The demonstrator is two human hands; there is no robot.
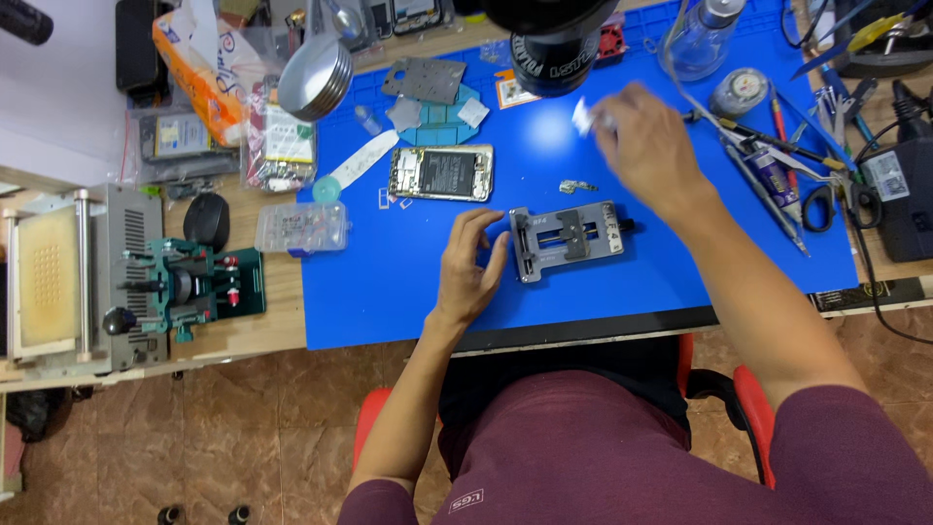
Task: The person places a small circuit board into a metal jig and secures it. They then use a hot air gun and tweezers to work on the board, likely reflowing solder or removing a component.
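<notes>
My left hand (469, 267) rests on the blue mat (389, 282), fingers spread, touching the left end of a grey metal clamp holder (569, 240). Farther back, under the black microscope head (550, 39), my right hand (649, 146) pinches a small white piece (583, 117) that is blurred. Left of both hands lies an opened phone (442, 173) with its insides showing. A tiny metal part (577, 186) sits between the phone and my right hand.
Tweezers, scissors (818, 206), a tube and other tools lie at the mat's right edge. A clear parts box (301, 228), a black mouse (206, 221), a green jig (199, 287) and a grey machine (73, 282) stand at left. A glass bottle (702, 39) stands at the back.
</notes>
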